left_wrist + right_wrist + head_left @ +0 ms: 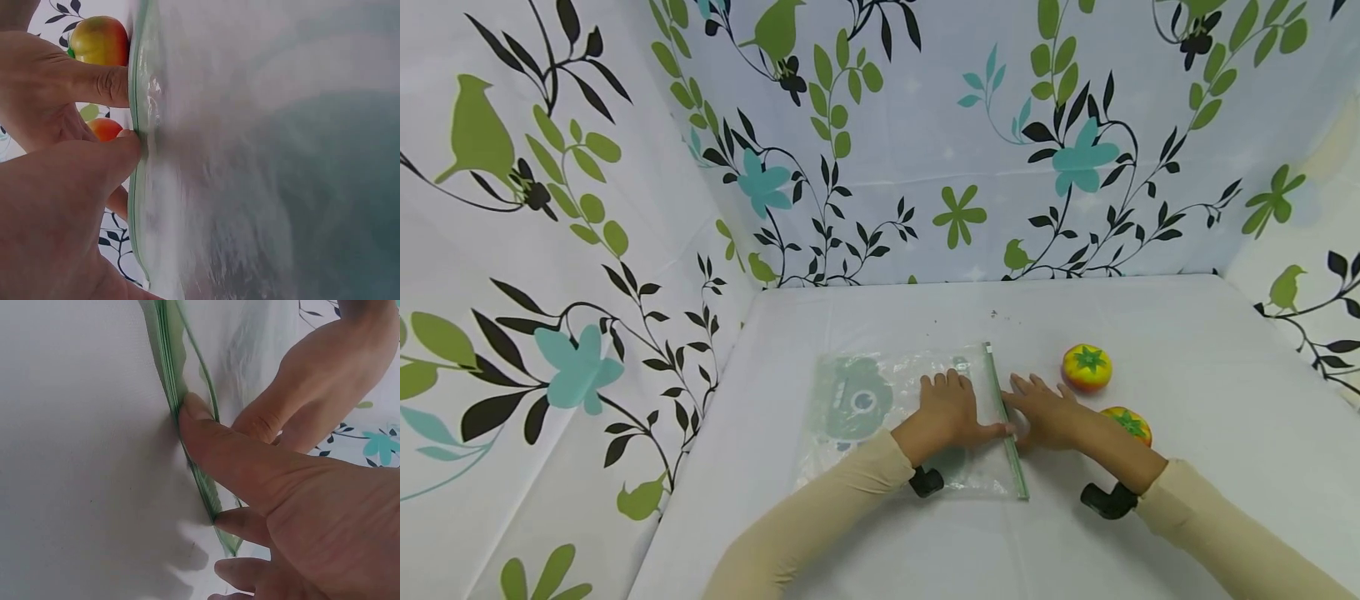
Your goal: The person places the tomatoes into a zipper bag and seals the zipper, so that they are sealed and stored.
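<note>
A clear zip bag (831, 454) with a teal print lies on the white table, its green zip strip (996, 375) along the right side. In the right wrist view, the strip's two edges are parted. My left hand (951, 412) presses on the bag with fingers stretched forward, and its thumb (122, 153) touches the strip. My right hand (1045, 412) holds the strip from the other side. The right thumb (203, 428) reaches between the parted edges, and a fingertip (228, 522) touches the strip lower down. The bag blocks the left fingers in the left wrist view.
A red-yellow toy fruit (1087, 368) with a green star-shaped top stands right of the bag. A second similar fruit (1131, 425) sits nearer, partly behind my right forearm. Leaf-patterned cloth (880, 208) hangs behind the table and at both sides.
</note>
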### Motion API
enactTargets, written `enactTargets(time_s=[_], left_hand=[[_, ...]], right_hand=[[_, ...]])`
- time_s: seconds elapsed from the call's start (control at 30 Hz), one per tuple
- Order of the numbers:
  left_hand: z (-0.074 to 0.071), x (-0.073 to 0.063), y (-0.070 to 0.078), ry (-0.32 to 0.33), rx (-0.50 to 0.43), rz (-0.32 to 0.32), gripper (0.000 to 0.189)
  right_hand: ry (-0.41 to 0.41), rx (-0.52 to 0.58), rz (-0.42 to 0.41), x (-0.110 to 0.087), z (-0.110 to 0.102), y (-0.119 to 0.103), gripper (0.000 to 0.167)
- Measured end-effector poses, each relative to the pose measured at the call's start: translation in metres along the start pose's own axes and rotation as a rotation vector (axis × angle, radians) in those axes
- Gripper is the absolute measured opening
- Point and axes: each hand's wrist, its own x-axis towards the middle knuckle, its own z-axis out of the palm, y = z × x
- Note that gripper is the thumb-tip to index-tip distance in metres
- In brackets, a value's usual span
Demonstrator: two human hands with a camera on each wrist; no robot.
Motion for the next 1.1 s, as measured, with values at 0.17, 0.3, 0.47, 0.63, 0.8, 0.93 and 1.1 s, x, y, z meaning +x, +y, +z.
enactTargets(time_s=[0.17, 0.3, 0.47, 0.63, 0.8, 0.93, 1.1], left_hand=[[0.000, -0.002, 0.004, -0.021, 0.042, -0.025, 0.120], [0.002, -0.004, 0.003, -0.033, 0.052, -0.024, 0.118], [0.005, -0.006, -0.004, -0.024, 0.023, 0.003, 0.112], [0.004, -0.011, -0.012, -0.015, -0.019, 0.026, 0.108], [0.001, -0.016, -0.018, 0.012, -0.024, 0.029, 0.106], [-0.001, -0.020, -0.023, 0.018, -0.008, 0.010, 0.105], [-0.001, -0.022, -0.032, 0.006, 0.014, -0.022, 0.105]], right_hand=[[-0.021, -0.001, 0.005, 0.000, 0.000, -0.002, 0.087], [-0.013, -0.001, 0.006, -0.001, 0.000, -0.005, 0.088], [0.003, 0.000, 0.002, -0.001, 0.000, -0.006, 0.090], [-0.003, -0.002, 0.006, -0.001, -0.002, -0.008, 0.093], [-0.020, -0.019, 0.021, 0.000, -0.004, -0.009, 0.096], [-0.032, -0.023, 0.028, -0.001, -0.005, -0.011, 0.095], [-0.045, -0.021, 0.034, -0.001, -0.006, -0.010, 0.092]])
